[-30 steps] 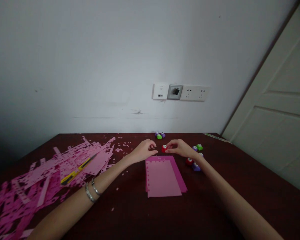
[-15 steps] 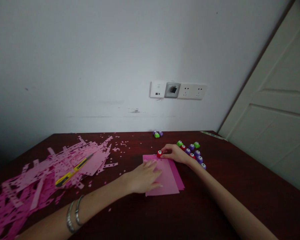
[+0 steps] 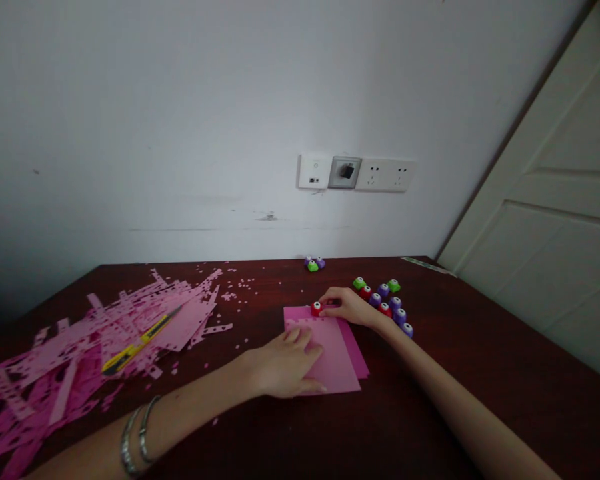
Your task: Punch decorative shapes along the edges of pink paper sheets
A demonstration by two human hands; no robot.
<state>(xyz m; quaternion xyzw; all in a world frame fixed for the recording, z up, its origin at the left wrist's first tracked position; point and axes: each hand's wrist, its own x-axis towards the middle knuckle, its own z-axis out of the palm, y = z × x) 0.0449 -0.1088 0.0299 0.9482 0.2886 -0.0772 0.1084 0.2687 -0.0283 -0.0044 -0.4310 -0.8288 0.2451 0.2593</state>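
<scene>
A small stack of pink paper sheets [image 3: 337, 353] lies on the dark wooden table [image 3: 430, 400]. My left hand [image 3: 285, 363] rests flat on the sheets' near left part, fingers stretched out. My right hand [image 3: 347, 307] is closed around a small red paper punch [image 3: 317, 309] sitting at the far edge of the top sheet. Just right of that hand is a cluster of several red, purple and green punches [image 3: 385, 303].
A heap of punched pink paper strips [image 3: 80, 347] covers the table's left, with a yellow utility knife [image 3: 137, 341] on top and pink confetti scattered near it. More small punches [image 3: 313, 264] sit by the wall under the sockets [image 3: 355, 175]. A door [image 3: 555, 220] stands right.
My left hand has come back from the far edge and settled flat on the sheets. My right hand has brought the red punch onto the paper's far edge, uncovering the punch cluster.
</scene>
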